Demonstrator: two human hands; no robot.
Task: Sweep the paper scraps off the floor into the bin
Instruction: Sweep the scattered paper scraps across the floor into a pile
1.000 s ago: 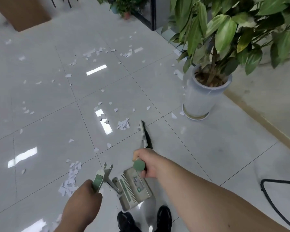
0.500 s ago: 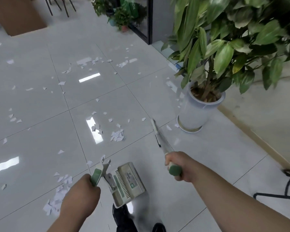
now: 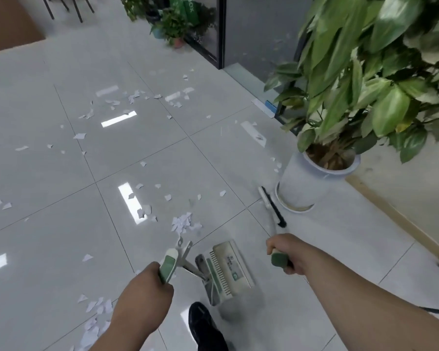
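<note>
1. We grip the dustpan (image 3: 226,272) with the left hand (image 3: 147,295): the fingers are curled tight round its green-and-white handle.
2. We grip the broom (image 3: 271,206) with the right hand (image 3: 287,254): the fingers are wrapped fully round its green handle end. The shaft runs forward from the knuckles to a black-bristled head, just beside the pot (image 3: 312,183).
3. The dustpan is pale grey with a green comb strip and a label. It sits low between the two hands, near a black shoe (image 3: 205,323). We cannot tell whether it touches the floor (image 3: 213,153).
4. The scraps (image 3: 185,224) are small, white and torn to irregular shapes. They lie flat on glossy grey tiles.
5. Scrap locations:
   - a dense cluster just beyond the left fingers, ahead of the dustpan;
   - a second pile to the left of the left wrist;
   - a few pieces beyond the broom head, near the pot;
   - loose pieces scattered well ahead of both hands.
</note>
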